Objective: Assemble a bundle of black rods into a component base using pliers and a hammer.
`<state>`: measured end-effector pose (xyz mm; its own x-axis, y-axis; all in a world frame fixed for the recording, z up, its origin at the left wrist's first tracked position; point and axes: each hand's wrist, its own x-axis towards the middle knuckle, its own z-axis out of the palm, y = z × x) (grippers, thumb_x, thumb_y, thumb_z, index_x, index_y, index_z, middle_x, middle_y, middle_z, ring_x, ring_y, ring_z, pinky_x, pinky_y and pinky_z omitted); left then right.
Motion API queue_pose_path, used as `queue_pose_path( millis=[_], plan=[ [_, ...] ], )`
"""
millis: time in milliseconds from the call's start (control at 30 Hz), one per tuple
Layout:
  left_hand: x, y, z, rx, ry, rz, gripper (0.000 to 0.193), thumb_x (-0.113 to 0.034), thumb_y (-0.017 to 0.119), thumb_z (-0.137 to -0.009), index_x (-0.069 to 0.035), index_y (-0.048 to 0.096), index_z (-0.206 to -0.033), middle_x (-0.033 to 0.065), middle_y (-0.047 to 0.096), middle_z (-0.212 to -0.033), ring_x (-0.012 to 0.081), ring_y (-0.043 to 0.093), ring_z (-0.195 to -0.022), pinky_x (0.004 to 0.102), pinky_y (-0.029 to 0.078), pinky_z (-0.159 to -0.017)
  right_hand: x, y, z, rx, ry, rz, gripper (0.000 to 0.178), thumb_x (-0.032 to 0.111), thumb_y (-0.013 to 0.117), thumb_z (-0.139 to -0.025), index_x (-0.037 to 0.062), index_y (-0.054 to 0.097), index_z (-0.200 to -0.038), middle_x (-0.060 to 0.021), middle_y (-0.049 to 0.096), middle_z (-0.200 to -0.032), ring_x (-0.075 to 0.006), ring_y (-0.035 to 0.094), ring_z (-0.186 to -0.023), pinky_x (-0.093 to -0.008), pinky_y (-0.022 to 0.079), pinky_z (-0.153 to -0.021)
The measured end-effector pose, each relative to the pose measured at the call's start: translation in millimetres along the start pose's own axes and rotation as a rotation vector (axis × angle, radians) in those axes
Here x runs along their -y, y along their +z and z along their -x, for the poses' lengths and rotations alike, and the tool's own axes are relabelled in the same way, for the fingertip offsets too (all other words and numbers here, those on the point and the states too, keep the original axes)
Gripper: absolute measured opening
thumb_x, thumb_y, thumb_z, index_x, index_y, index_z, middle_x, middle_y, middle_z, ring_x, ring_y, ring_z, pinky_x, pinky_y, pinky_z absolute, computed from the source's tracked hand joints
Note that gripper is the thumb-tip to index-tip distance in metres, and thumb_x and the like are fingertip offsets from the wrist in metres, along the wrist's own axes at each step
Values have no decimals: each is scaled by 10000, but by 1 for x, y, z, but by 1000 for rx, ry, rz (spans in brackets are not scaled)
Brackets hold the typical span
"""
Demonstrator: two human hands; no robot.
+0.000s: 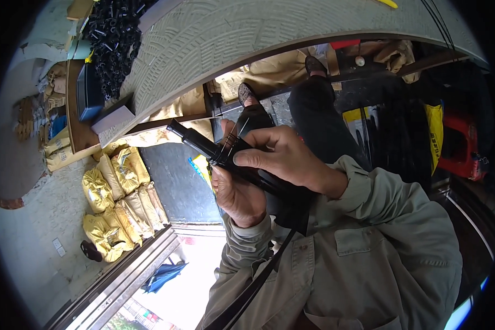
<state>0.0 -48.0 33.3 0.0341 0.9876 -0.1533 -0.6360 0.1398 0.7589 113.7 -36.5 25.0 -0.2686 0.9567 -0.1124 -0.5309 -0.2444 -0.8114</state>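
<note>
A black folding umbrella (198, 142) is held at a slant in front of my torso, its smooth black cylindrical end pointing up and left. Thin metal ribs (234, 137) stick out beside that end, and dark fabric hangs back toward my lap. My left hand (237, 199) wraps the umbrella from below, with the fingers partly hidden behind it. From above, my right hand (280, 157) presses its thumb on the umbrella close to the rib ends, its fingers curled over the far side. What exactly those fingertips pinch is hidden.
Beyond my hands runs a grey patterned worktop (203, 55) with a heap of small black parts (113, 41). Gold-coloured packages (102, 190) line the left wall. At right stand black bundles with yellow wrapping (434, 137) and a red object (461, 146). A blue umbrella (165, 276) lies by the bright doorway.
</note>
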Motion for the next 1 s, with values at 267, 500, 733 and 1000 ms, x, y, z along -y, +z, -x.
queue_pose_path(
  millis=[267, 500, 733, 1000],
  plan=[
    [-6, -54, -13, 940, -156, 475, 625, -371, 483, -883, 43, 294, -1310, 165, 407, -1288, 205, 454, -1113, 334, 358, -941, 21, 9, 17, 83, 55, -205, 102, 72, 606, -805, -14, 564, -839, 2, 558, -776, -28, 482, -726, -170, 379, -631],
    [-26, 55, 38, 85, 570, -470, 535, -214, 569, -853, 44, 353, -1269, 170, 558, -1089, 224, 559, -950, 311, 460, -819, 18, 40, 27, -127, -611, 163, 101, -16, 580, -790, -25, 512, -865, -59, 562, -906, -73, 514, -837, -213, 418, -734],
    [-44, 26, 32, -54, 554, -204, 323, -15, 610, -793, 52, 519, -1096, 109, 600, -975, 152, 562, -873, 273, 435, -825, 5, 51, 15, -60, -797, 414, 189, -12, 596, -790, -42, 521, -961, -80, 572, -913, -100, 550, -850, -233, 445, -729],
    [-48, -33, 35, -138, 580, -174, 248, -21, 609, -800, 48, 553, -1032, 108, 619, -910, 155, 584, -797, 259, 462, -752, -24, 62, 7, 116, -459, 358, 142, 45, 650, -774, -37, 593, -875, -62, 606, -785, -85, 579, -752, -229, 467, -643]
  ],
)
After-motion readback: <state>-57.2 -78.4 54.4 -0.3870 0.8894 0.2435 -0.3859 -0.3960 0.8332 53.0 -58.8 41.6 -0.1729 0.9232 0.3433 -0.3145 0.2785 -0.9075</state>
